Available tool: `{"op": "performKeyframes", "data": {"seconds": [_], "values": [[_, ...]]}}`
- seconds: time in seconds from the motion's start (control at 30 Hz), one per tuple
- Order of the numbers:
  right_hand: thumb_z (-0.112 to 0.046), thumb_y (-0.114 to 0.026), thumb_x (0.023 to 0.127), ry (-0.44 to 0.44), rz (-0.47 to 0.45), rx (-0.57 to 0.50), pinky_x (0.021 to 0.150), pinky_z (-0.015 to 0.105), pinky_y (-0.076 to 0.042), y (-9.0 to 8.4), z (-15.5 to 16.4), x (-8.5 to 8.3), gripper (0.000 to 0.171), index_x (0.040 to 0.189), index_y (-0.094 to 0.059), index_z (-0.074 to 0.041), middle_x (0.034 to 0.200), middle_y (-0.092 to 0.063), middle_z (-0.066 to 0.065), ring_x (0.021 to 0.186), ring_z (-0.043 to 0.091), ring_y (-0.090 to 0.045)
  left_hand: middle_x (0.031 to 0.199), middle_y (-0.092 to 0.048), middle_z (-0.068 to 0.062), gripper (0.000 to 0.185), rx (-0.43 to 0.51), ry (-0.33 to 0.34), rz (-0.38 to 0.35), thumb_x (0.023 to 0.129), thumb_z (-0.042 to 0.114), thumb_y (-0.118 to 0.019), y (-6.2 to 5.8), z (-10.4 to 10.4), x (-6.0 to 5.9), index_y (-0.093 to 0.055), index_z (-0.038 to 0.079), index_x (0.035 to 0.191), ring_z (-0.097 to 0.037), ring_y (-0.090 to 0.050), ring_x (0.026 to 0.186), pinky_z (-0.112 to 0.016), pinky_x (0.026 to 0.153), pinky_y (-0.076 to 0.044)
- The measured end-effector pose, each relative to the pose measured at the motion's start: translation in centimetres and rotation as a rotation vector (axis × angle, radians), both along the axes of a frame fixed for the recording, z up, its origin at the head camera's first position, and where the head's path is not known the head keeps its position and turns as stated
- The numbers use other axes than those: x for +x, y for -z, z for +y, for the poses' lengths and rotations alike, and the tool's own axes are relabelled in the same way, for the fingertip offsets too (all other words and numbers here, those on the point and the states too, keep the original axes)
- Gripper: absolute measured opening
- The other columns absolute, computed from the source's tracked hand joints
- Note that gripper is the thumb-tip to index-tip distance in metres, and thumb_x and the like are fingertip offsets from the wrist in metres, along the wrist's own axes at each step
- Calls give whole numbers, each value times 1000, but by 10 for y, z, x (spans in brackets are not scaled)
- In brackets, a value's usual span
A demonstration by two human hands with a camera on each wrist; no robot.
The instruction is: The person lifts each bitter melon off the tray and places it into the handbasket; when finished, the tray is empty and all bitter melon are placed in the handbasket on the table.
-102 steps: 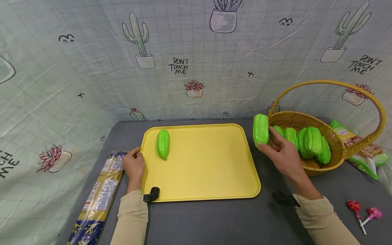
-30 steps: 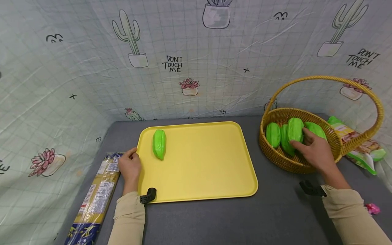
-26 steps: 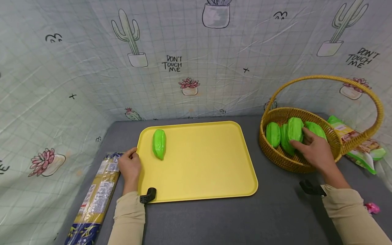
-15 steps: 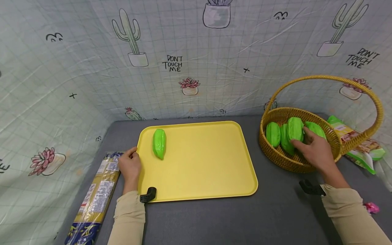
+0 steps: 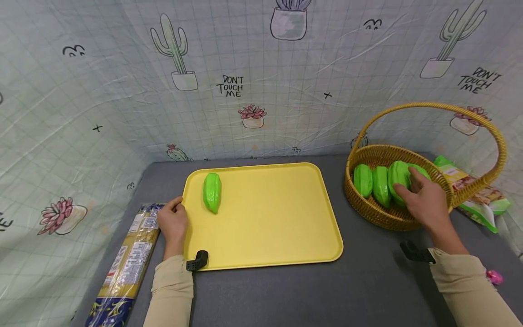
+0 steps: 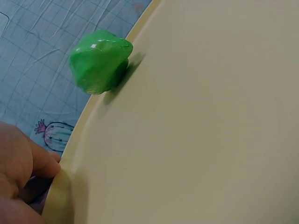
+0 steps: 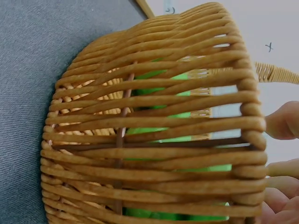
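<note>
In the head view my left hand (image 5: 173,221) grips the left rim of a yellow tray (image 5: 282,218), its fingertips right at the edge. One green ribbed star fruit (image 5: 212,192) lies near the tray's back left corner; the left wrist view shows this star fruit (image 6: 98,63) close to the rim. My right hand (image 5: 429,202) reaches into a wicker basket (image 5: 380,220) and holds a star fruit (image 5: 396,179) between thumb and fingers. Several star fruits stand side by side there, partly covered by this hand. In the right wrist view the weave hides most of the fruit.
A tall basket handle (image 5: 435,105) arches over the right hand. Left of the tray lies a long plastic-wrapped package (image 5: 136,254). A green snack bag (image 5: 476,190) sits behind the basket, and a pink lollipop (image 5: 494,277) shows by the right sleeve.
The right hand first carried a star fruit between tray and basket, then moved right into the basket. In the last half second its star fruit shifted slightly right and down. The left hand stayed.
</note>
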State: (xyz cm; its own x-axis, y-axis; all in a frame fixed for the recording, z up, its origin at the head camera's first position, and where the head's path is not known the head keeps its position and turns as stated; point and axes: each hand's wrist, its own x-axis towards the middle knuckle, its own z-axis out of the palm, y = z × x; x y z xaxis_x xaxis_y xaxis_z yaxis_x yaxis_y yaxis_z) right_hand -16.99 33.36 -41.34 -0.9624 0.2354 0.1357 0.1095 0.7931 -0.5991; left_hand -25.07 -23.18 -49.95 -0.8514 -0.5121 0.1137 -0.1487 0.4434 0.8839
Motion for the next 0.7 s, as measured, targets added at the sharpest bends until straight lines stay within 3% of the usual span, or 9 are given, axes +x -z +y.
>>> {"op": "performKeyframes", "data": {"seconds": [0.1,0.2,0.33,0.4,0.47,0.57,0.63,0.7], "values": [[-34,-53,106,1,25,21,64,46,-48,-1,-2,0,71,160,-26,3,124,-58,46,106,61,-58,129,-67,-28,35,-3,1,-1,104,5,-45,0,-1,0,-69,-4,129,-44,-65,112,-48,89,-50],[-33,-54,105,6,39,28,59,33,-40,-1,-3,0,70,159,-27,2,117,-61,46,103,59,-60,128,-67,-28,36,-12,1,-5,104,5,-45,0,0,0,-69,-4,129,-43,-65,111,-47,87,-50],[-33,-55,105,20,53,13,62,30,-40,-2,-5,0,70,160,-28,0,128,-54,47,113,62,-55,128,-67,-28,36,-20,1,-8,103,5,-45,-1,0,0,-69,-4,129,-43,-65,111,-47,87,-50],[-34,-55,105,25,62,5,60,29,-39,-2,-7,1,70,161,-27,-2,114,-63,44,112,61,-57,129,-67,-28,36,-16,0,-5,103,5,-45,-1,0,0,-69,-4,129,-44,-65,112,-48,88,-50],[-34,-55,105,22,72,1,60,34,-43,-3,-9,1,71,161,-26,-2,115,-63,45,112,61,-56,129,-67,-29,36,-13,1,-6,103,4,-45,-1,-1,0,-68,-4,129,-44,-64,114,-49,89,-51],[-35,-54,105,10,78,-24,71,56,-52,-3,-14,1,72,162,-23,-4,130,-57,43,116,62,-54,130,-66,-29,36,-10,5,-8,104,4,-45,-1,-1,1,-68,-4,129,-45,-64,114,-50,90,-51],[-37,-54,105,-4,71,-49,84,69,-48,-4,-18,1,74,163,-20,-6,152,-37,41,124,64,-48,130,-66,-29,36,-10,8,-6,104,4,-45,-1,-1,1,-68,-4,130,-45,-63,114,-51,90,-51],[-39,-54,105,-16,65,-76,91,74,-43,-5,-21,1,75,164,-17,-10,159,-30,36,128,64,-45,130,-66,-29,36,-11,11,-3,103,4,-45,0,-1,1,-68,-5,130,-45,-64,113,-51,90,-51]]}}
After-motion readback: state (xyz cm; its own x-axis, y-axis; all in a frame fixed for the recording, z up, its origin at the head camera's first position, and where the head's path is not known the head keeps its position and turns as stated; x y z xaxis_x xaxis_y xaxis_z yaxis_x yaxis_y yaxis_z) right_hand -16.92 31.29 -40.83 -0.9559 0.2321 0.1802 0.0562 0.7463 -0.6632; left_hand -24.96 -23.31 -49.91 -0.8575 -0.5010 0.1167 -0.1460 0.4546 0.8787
